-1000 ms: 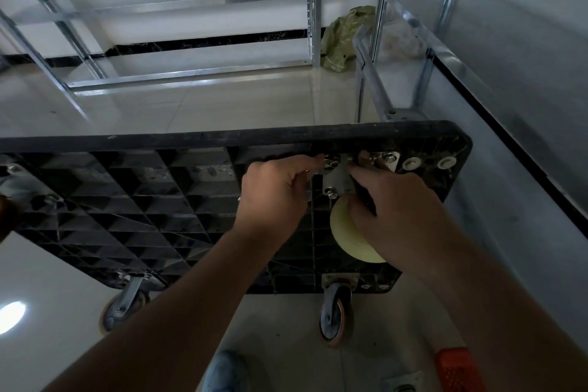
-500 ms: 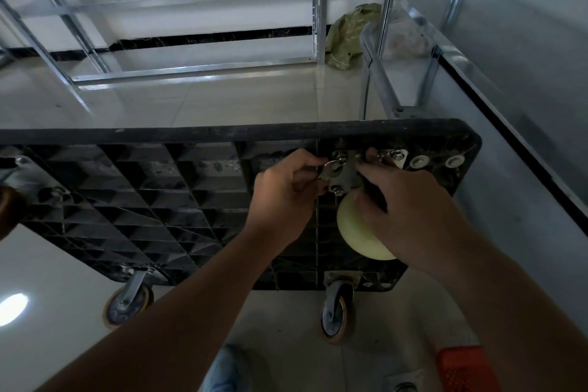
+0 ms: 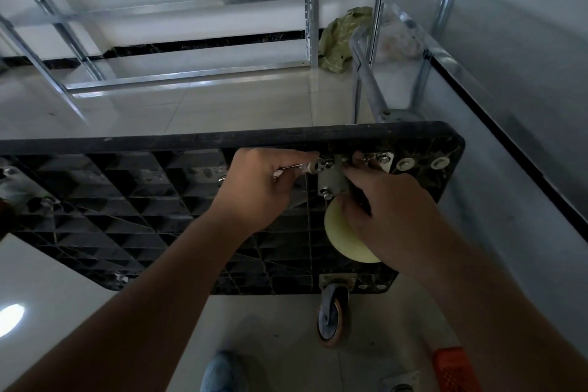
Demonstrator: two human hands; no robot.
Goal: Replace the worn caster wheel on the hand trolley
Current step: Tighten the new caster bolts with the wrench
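A: Where's the new wheel (image 3: 342, 234)?

B: Pale yellow one, sitting against the underside of the trolley deck (image 3: 127, 200), near the deck's far right corner. Its metal bracket (image 3: 331, 180) lies flat on the deck just above the wheel, with a bolt (image 3: 325, 193) showing at the bracket's lower edge.

A: Hands?

B: Right hand (image 3: 394, 213) is wrapped over the wheel and bracket, fingers curled round them, holding the unit on the deck. Left hand (image 3: 264, 181) is closed around a small wrench (image 3: 305, 167), its head at the bracket's upper left bolt. I'd guess he's tightening, can't confirm direction.

A: How will it handle?

B: My read: wheel is hard plastic or nylon, light, stiff, slick on the tread. Bracket is steel, rigid, probably swivels, so the wheel can flop sideways. Better to hold at the bracket, not the tread. Until more bolts bite, the plate could shift off its holes.

A: Anything else round the deck?

B: Old caster (image 3: 332, 312) with an orange rim hangs off the deck's near edge, below the new wheel. Two washers (image 3: 405, 164) right of the bracket. Trolley handle (image 3: 369, 79) lies on the floor beyond the deck's far edge. Orange crate (image 3: 455, 369) on the floor near the old caster. Metal shelving (image 3: 308, 9) and a green sack (image 3: 340, 38) further back.
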